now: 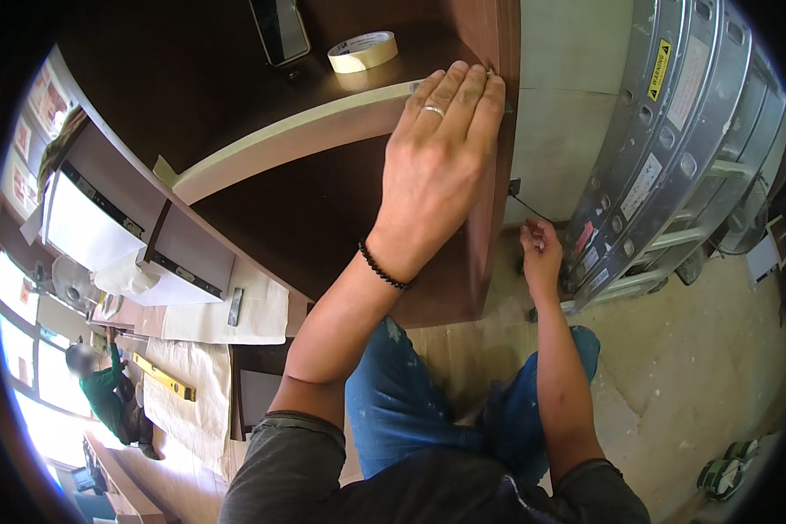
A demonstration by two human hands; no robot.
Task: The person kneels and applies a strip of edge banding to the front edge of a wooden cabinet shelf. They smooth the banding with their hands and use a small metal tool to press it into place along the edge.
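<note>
- One left hand [437, 162] is laid over the pale strip [279, 135] along the shelf [323, 92] front, fingers straight, underside hidden.
- Right hand [541, 249], half-curled, seen right of shelf; hold cannot be told.
- Tape roll [363, 58] placed on shelf.

The person wears a dark charcoal T-shirt [410, 485] with short sleeves [293, 458] ending around the elbows, leaving the forearms bare. The blue jeans [397, 419] are faded, with whitish specks and a pale smudge near one knee. A bracelet [381, 266] of round black beads circles the left wrist; a plain silver-toned ring [433, 110] bands one finger of the left hand [437, 157].
</note>
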